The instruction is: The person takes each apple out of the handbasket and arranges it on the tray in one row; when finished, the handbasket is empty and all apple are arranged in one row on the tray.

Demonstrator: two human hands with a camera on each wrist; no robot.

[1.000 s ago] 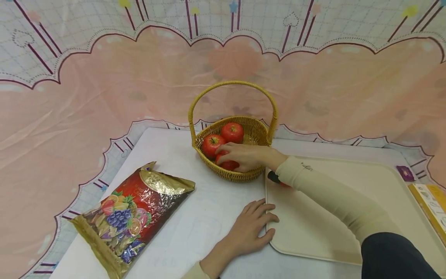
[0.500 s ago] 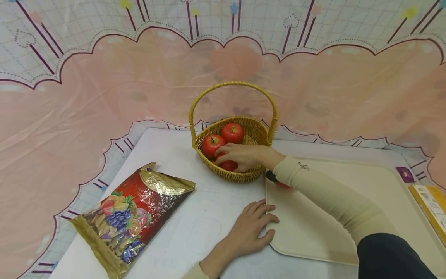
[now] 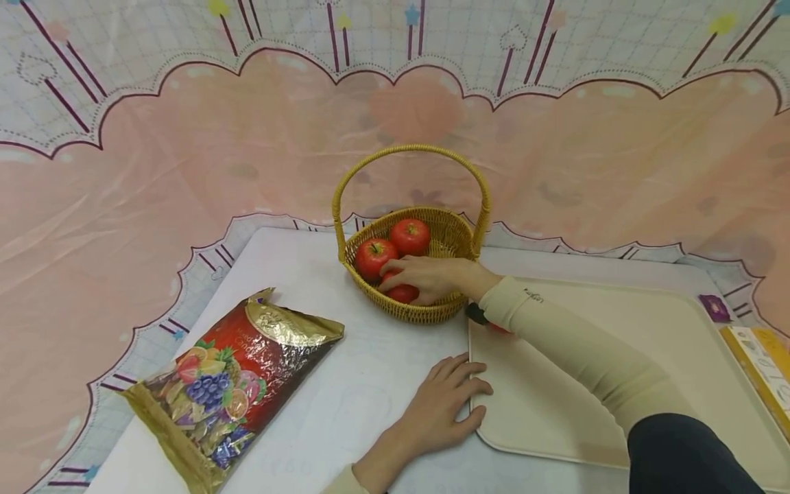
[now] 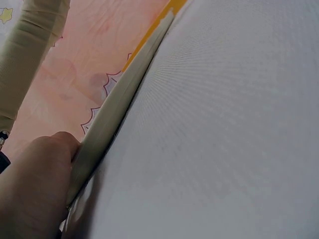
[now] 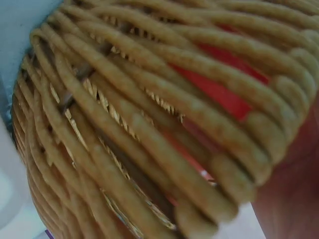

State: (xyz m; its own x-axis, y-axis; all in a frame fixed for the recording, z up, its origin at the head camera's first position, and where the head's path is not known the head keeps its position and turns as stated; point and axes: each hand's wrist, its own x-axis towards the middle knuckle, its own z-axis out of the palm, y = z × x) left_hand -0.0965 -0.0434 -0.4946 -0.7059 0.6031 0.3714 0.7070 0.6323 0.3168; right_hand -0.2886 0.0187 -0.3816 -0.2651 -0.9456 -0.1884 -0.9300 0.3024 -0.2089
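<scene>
A wicker basket (image 3: pixel 410 313) with a tall handle stands at the back middle. My right hand (image 3: pixel 435 276) reaches over its near rim, fingers curled round a red apple (image 3: pixel 402 293) inside. Two more red apples, one at the left (image 3: pixel 375 258) and one behind (image 3: pixel 410 237), sit beside it in the basket. In the right wrist view, woven wicker (image 5: pixel 134 99) fills most of the picture, with red showing through the gaps. My left hand (image 3: pixel 439 409) lies with fingers spread at the left edge of a beige tray (image 3: pixel 543 412). Its thumb side (image 4: pixel 40 179) overlaps the tray's rim in the left wrist view.
A shiny red and gold candy bag (image 3: pixel 231 387) lies at the left of the white table (image 3: pixel 345 425). Part of a red apple (image 3: pixel 497 328) shows on the tray under my right sleeve. A purple packet (image 3: pixel 714 308) and a yellow box (image 3: pixel 762 363) are at the right.
My right forearm has shifted slightly left, while its hand stays on the apple in the basket. My left hand has kept its place.
</scene>
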